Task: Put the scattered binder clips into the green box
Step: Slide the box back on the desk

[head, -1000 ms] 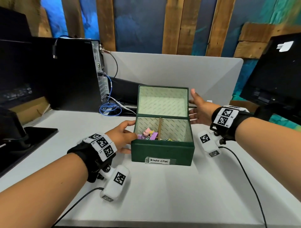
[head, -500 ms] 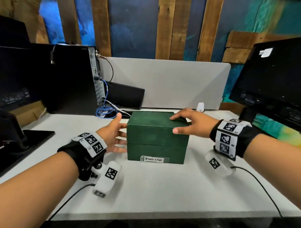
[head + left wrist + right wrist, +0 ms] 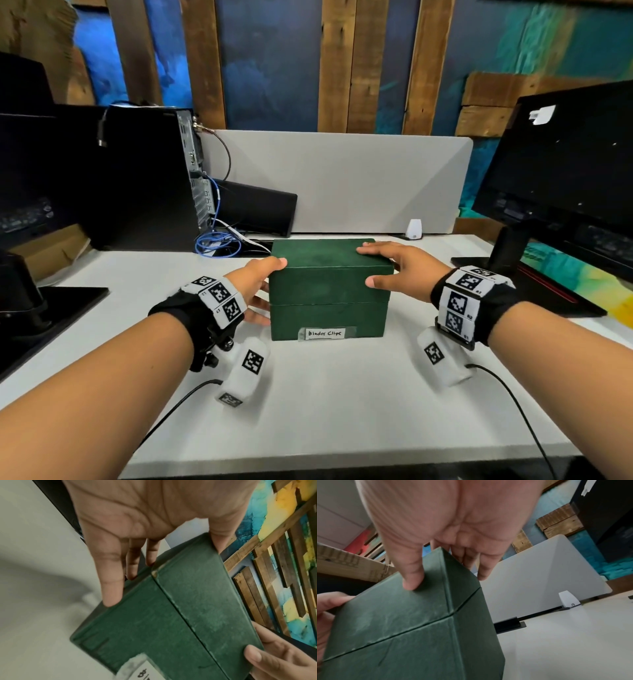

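Observation:
The green box (image 3: 329,284) stands shut in the middle of the white table (image 3: 342,394), with a "Binder Clips" label (image 3: 324,333) on its front. No binder clips show; the lid hides the inside. My left hand (image 3: 257,286) lies against the box's left side, fingers straight and thumb on the lid's top left corner. The left wrist view shows those fingers (image 3: 113,588) flat on the box (image 3: 171,622). My right hand (image 3: 394,265) rests over the lid's right end, fingers flat on top. Its thumb (image 3: 412,577) presses the front face of the box (image 3: 402,628).
A black computer tower (image 3: 150,178) and a coiled blue cable (image 3: 217,243) sit at the back left. A grey divider panel (image 3: 342,181) runs behind the box, with a small white device (image 3: 414,229) at its foot. A monitor (image 3: 565,171) stands right, another stand's base (image 3: 51,308) left.
A second ago the lid stood open with coloured clips inside. My right hand swung the lid down onto the box; both hands now stay on the shut box.

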